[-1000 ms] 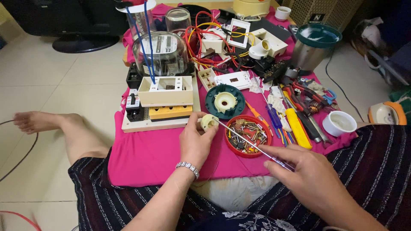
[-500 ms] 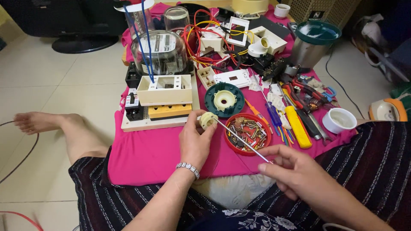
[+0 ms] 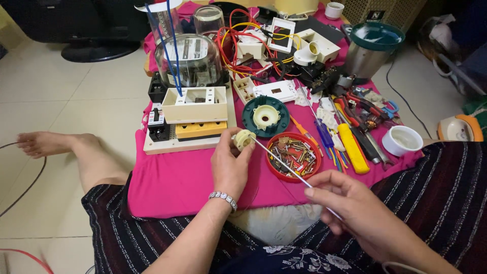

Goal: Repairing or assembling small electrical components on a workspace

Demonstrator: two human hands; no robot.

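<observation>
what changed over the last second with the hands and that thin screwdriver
The right hand slid a little toward the middle and nearer the body, keeping its pinch on the thin metal screwdriver, whose tip stays at the small cream round plastic part. The left hand holds that part as before. The red round dish of screws and the pink cloth have not moved.

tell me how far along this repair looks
Done: a green round cover lies apart on the pink cloth. In hand: the left hand holds a small cream fitting while the right hand pokes a screwdriver into it. Left: screws sit loose in the red dish.
</observation>
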